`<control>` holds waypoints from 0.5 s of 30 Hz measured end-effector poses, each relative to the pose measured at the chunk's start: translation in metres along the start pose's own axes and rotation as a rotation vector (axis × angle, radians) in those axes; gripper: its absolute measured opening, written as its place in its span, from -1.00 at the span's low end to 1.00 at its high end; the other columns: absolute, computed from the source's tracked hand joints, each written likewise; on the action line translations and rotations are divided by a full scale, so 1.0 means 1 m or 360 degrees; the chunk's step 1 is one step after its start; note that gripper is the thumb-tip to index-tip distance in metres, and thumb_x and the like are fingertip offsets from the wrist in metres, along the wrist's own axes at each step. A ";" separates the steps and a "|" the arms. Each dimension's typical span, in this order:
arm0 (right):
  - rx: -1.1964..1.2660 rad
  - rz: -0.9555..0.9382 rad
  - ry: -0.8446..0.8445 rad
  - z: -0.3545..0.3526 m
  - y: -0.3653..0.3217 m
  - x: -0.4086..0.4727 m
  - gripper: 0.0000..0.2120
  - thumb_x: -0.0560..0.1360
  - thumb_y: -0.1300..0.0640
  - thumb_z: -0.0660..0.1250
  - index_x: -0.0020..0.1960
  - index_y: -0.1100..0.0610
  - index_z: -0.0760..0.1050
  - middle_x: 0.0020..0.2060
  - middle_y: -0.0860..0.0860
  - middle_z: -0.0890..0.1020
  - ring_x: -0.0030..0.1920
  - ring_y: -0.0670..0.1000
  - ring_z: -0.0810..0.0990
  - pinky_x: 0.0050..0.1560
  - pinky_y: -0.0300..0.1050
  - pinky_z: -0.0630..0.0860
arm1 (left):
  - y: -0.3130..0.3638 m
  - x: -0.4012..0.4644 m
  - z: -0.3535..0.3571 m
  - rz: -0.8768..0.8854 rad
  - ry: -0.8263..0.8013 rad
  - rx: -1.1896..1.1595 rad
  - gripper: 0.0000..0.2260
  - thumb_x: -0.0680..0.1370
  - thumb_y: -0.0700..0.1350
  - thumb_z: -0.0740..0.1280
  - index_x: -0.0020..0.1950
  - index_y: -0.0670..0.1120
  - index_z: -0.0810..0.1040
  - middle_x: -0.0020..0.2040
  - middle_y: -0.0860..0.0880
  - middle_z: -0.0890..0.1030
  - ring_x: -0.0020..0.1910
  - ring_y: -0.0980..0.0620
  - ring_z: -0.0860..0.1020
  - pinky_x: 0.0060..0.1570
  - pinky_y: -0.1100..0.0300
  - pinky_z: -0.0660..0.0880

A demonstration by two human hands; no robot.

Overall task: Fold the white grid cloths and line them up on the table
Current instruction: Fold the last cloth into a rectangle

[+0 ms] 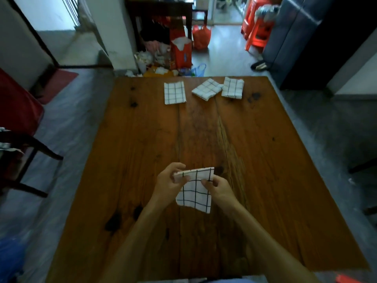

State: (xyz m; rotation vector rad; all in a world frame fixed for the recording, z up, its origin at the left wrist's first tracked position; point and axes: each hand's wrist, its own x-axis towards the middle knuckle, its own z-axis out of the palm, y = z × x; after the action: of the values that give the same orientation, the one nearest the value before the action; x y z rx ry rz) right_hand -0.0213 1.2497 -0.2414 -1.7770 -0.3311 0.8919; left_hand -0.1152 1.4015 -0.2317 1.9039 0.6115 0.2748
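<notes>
Above the near middle of the wooden table (265,160) I hold a white cloth with a black grid (194,190), partly folded and hanging down. My left hand (170,179) pinches its upper left edge. My right hand (218,187) pinches its right side just below the top fold. Three folded grid cloths lie along the far edge: a left one (175,92) lying square, a middle one (206,88) turned at an angle, and a right one (233,87) touching the middle one.
A dark wooden chair with a red cushion (18,119) stands left of the table. Beyond the far edge the floor holds bags and clutter (163,60), red plastic stools (257,23) and a dark cabinet (293,37).
</notes>
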 end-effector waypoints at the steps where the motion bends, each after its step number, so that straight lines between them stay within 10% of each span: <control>1: 0.0046 -0.0047 0.0010 0.004 -0.011 -0.008 -0.93 0.57 0.03 0.27 0.05 -0.10 0.47 0.03 -0.03 0.64 -0.01 -0.06 0.65 -0.09 -0.13 0.60 | 0.003 -0.010 -0.011 -0.0022 0.0065 -0.0134 -0.81 0.51 -0.09 0.39 0.09 0.06 0.49 -0.01 0.13 0.56 -0.04 0.16 0.57 -0.23 0.31 0.52; 15: -0.0074 -0.0652 -0.0233 0.095 -0.112 -0.096 -0.86 0.57 0.10 0.29 0.10 -0.09 0.51 0.02 -0.05 0.67 0.01 -0.06 0.67 -0.02 -0.01 0.65 | 0.050 -0.140 -0.105 0.0134 0.0812 -0.0671 -0.89 0.54 -0.17 0.34 0.00 0.03 0.55 -0.06 0.06 0.66 -0.09 0.17 0.65 -0.21 0.26 0.59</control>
State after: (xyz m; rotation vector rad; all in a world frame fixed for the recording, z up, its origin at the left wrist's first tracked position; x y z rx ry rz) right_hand -0.1322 1.3006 -0.1154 -1.6076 -0.7851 0.7226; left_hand -0.2668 1.3947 -0.1311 1.4515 0.7392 0.8902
